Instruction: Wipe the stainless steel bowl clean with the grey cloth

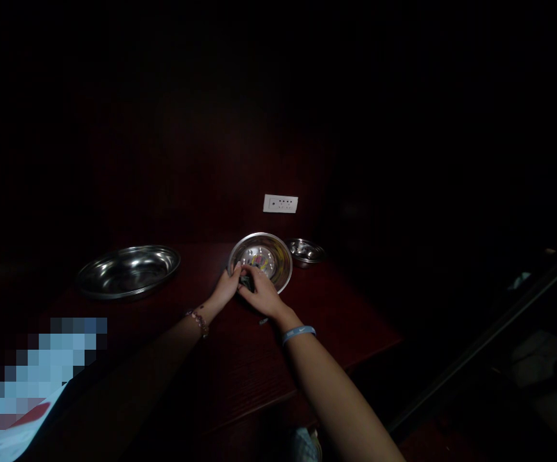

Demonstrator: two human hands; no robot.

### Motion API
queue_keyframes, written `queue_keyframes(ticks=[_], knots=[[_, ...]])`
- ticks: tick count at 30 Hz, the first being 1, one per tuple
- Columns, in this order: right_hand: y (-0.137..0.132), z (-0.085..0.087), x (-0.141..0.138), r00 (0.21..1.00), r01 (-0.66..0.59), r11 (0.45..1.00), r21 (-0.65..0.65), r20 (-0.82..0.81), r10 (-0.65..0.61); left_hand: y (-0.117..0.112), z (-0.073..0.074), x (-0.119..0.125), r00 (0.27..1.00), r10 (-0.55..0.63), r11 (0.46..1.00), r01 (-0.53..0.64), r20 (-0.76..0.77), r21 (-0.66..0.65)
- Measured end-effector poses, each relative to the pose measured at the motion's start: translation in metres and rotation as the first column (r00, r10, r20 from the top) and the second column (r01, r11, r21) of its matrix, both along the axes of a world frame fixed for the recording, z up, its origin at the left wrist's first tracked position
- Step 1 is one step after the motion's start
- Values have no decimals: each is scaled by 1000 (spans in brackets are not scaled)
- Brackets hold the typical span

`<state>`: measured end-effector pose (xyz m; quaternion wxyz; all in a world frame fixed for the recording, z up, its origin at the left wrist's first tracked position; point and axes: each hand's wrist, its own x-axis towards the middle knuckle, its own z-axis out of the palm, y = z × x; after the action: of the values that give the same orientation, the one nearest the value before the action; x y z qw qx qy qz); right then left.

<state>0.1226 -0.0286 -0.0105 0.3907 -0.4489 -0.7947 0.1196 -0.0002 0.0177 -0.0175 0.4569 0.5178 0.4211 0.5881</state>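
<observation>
A shiny metal bowl (285, 269) is in the middle of the table, with several small colourful things (259, 263) in it. My left hand (228, 285) and my right hand (263, 294) meet at its near left rim, fingers curled and close together. Between them a small dark thing (246, 281) shows, too dim to name. My fingers hide part of it and part of the rim. A beaded bracelet (201, 323) is on my left wrist and a blue wristband (299, 332) on my right.
The dark red table (240, 359) carries a wide metal basin (129, 296) at the left and a smaller metal bowl (307, 260) at the back right. A white socket plate (280, 204) is on the wall behind. A small item (264, 321) lies near my right wrist. The surroundings are very dark.
</observation>
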Motion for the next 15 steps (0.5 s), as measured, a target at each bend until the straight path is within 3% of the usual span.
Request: queue_keyframes(ticks=[5,15], knots=[[-1,-1,-1,1000,-22,1000,2,15,22,1,-1,1,999,43,999,-43,-10,19],[4,-6,1,999,-39,999,13,-15,39,-2,3,0,1000,20,1000,-20,-16,-4]])
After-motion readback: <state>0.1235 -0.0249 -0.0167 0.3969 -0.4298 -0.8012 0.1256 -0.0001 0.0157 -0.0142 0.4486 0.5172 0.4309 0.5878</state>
